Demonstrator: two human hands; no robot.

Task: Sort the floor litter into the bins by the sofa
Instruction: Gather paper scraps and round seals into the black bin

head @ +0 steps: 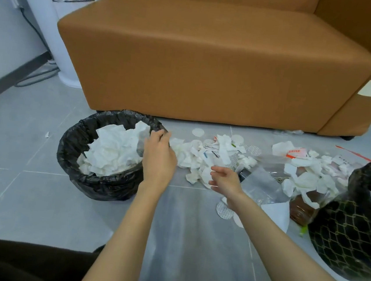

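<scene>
Though crumpled, mostly white tissue litter (197, 158)

Both forearms are bare and enter from the lower edge of the frame. The left forearm (124, 230) rises from the bottom centre, leaning slightly right, to a straight wrist just left of the frame's middle. The left hand (159, 154) shows its back to the camera, its fingers (157, 136) bent forward and bunched together; whether they pinch anything cannot be told. The right forearm (288, 245) runs diagonally from the lower right corner toward the centre. The right hand (226, 181) lies lower than the left and to its right, apart from it, fingers loosely spread and pointing left, gripping nothing.
</scene>
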